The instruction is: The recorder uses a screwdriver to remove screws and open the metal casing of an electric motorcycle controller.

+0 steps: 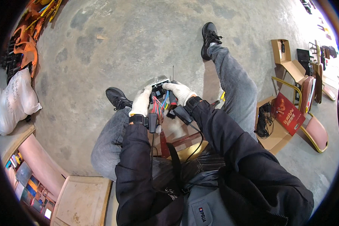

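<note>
My left hand (140, 103), in a white knit glove, is closed on the left side of a silver finned controller box (157, 80). A bundle of red, blue and other coloured wires (160, 107) hangs from its dark near side. My right hand (180, 92), gloved too, grips a screwdriver (173, 98) with a red and black handle, its thin shaft pointing away from me. The right thumb rests against the box's right side. Fingers under the box are hidden. Both wrists wear black straps with small dark modules and cables.
An open cardboard box (278, 141) with black cables and a red printed sheet (289, 114) stands at right, beside a pink padded chair (317, 132). At left lie a white plastic sack (17, 101) and orange parts (26, 52). A wooden cabinet (81, 201) is at lower left.
</note>
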The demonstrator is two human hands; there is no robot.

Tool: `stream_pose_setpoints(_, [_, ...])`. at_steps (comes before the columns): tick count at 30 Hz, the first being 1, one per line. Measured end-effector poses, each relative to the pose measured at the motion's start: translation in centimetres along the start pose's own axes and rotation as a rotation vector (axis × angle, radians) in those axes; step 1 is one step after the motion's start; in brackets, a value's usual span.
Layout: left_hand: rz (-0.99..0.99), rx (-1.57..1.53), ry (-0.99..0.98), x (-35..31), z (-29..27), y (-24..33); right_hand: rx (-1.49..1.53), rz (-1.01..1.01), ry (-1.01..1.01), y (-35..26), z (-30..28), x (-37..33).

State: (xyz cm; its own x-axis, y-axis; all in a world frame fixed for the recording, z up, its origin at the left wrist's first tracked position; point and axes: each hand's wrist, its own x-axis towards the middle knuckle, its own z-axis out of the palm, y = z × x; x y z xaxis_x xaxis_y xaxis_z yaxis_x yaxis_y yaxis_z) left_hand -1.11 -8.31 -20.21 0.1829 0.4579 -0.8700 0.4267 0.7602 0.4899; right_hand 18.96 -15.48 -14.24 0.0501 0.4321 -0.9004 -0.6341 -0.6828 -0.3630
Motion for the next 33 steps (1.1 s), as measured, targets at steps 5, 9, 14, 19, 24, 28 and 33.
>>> stream_pose_setpoints(5, [0.051, 0.214, 0.048, -1.4, 1.1, 1.5, -0.005, -0.060, -0.005, 1.7, -2.8, 0.8])
stream_pose_setpoints(9, [0.150, 0.277, 0.101, -2.7, 1.2, 3.2, -0.115, -0.094, 0.135, 0.9, -3.3, -0.9])
stream_pose_setpoints(14, [0.121, 0.278, 0.113, -3.6, 1.8, 4.3, -0.139, -0.122, 0.132, -0.5, -3.5, -2.6])
stream_pose_setpoints(19, [0.084, 0.308, 0.117, -2.9, 1.7, 4.4, -0.273, -0.159, 0.125, -0.3, -3.6, -1.4])
stream_pose_setpoints(24, [0.146, 0.434, 0.211, -3.4, 2.4, 5.3, -0.355, -0.168, 0.152, -0.2, -3.6, -0.9])
stream_pose_setpoints(28, [0.100, 0.355, 0.179, -2.5, 2.1, 5.2, -0.370, -0.174, 0.138, 0.0, -3.8, -0.3])
stream_pose_setpoints(33, [0.099, 0.270, 0.166, -1.3, 1.2, 4.3, -0.536, -0.163, 0.183, -0.2, -3.3, 0.0])
